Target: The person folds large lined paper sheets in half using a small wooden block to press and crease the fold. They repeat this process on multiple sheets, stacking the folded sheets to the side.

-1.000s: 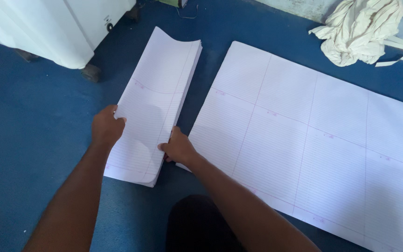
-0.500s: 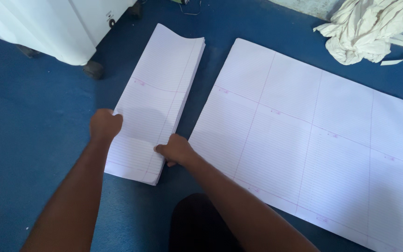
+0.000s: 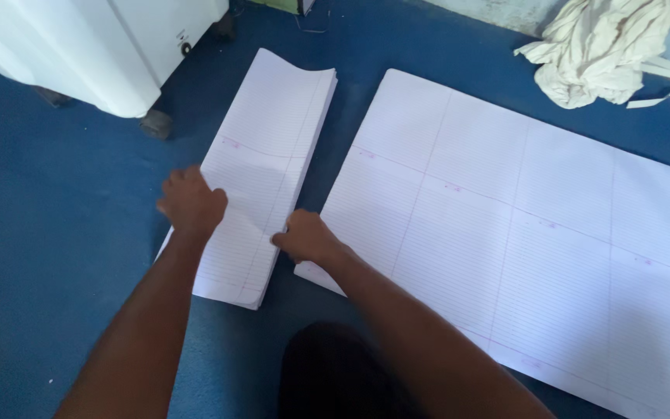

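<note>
Both my hands have slid a bit nearer along the paper stack (image 3: 261, 178) since half a sec ago; stack itself hasn't shifted. It lies lengthwise on the blue floor (image 3: 48, 233), just left of the big ruled sheets (image 3: 521, 225), narrow gap between. Left hand (image 3: 191, 203) sits on the stack's left side, fingers curled under into a loose fist, pressing down; can't tell if it grips any sheet. Right hand (image 3: 308, 237) is at the stack's right edge, fingers bent, thumb side touching the top sheets. White cabinet (image 3: 94, 46) stands top left, crumpled cream cloth (image 3: 602, 50) top right.
</note>
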